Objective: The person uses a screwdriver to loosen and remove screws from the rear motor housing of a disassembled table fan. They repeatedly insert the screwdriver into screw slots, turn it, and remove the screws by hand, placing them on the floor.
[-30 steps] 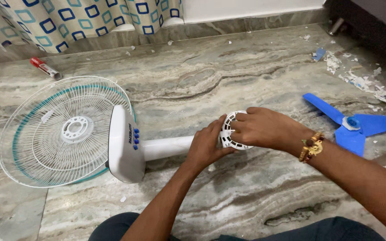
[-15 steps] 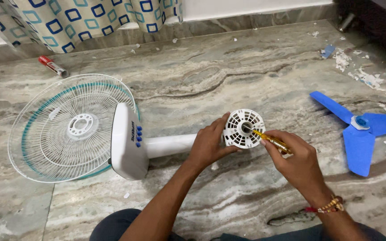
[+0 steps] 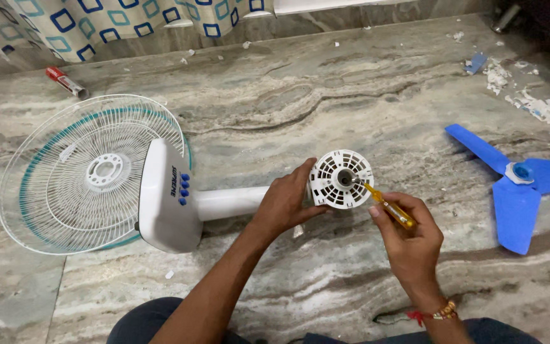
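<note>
My left hand (image 3: 286, 205) is wrapped around the back of the white fan motor housing (image 3: 341, 179), fingers closed on its left edge, holding it with its slotted round face turned up toward me. The housing sits at the end of the white fan neck (image 3: 232, 202), which runs left from it to the white fan base (image 3: 164, 196) with its row of small blue buttons.

My right hand (image 3: 408, 239) is just right of the housing and below it, fingers pinched shut around a screwdriver (image 3: 386, 205) with a clear yellow handle. The screwdriver slants up and to the left, and its metal tip rests at the dark hub in the centre of the housing's face. A red thread and a beaded bracelet (image 3: 436, 313) circle that wrist.

Left of the housing, beyond the base, the round wire fan guard (image 3: 77, 175) lies flat on the marble floor (image 3: 326, 83), white with a teal ring. Well to the right of the housing the blue three-blade fan propeller (image 3: 522, 180) lies on the floor on its own, apart from everything else. Far up and left of the housing, near the patterned curtain (image 3: 122, 22), a small red and white tube (image 3: 65, 81) lies on the floor. Bits of torn white paper (image 3: 529, 95) are scattered far up and right of the housing.
</note>
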